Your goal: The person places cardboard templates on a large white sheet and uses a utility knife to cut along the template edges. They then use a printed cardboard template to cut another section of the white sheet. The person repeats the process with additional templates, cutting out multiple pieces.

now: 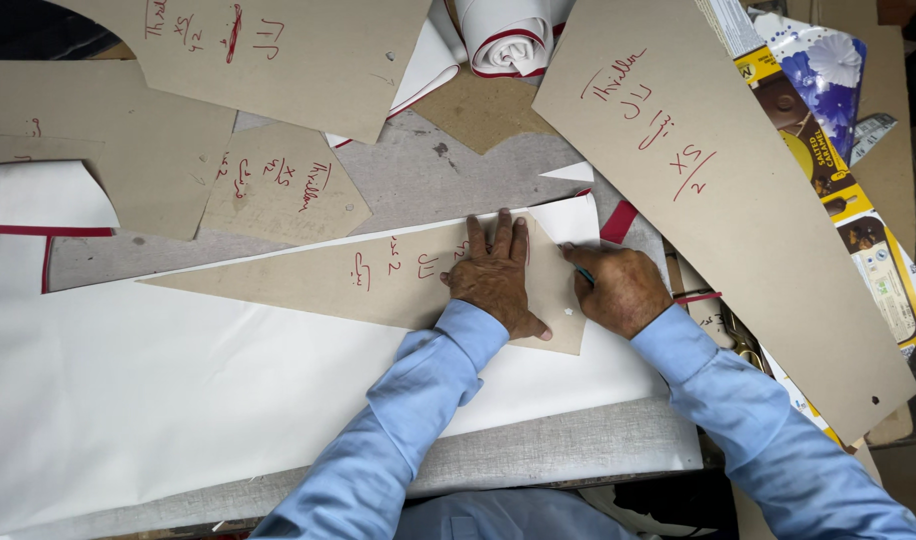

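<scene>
The left hand (pixel 495 280) is lying flat, fingers (pixel 500 236) spread and straight, pressing down on a long triangular card pattern (pixel 378 285) that is sitting on white fabric (pixel 158 390) spread over the table (pixel 538 455). It isn't gripping anything, just pinning. The right hand (pixel 623 290) is curled tight around a small blue marker (pixel 584 275) and is working it along the pattern's wide right edge, tip touching right where card meets cloth.

Stuff that could go sideways, as I see it:

- The left hand is only weighting the wide end. The long thin point (pixel 153 284) far off to the left is lying free, so a nudge from the marker could be swinging the whole pattern and throwing the line off.
- The fabric is lying loose, so it could be creeping or wrinkling under the pushing.
- The marker is running close to the left thumb (pixel 538 330), so it could be riding up over the card edge or marking skin.
- 1 big pattern (pixel 718 190) is leaning in just beside the right wrist, and a sleeve bump could be shoving it into the work.
</scene>
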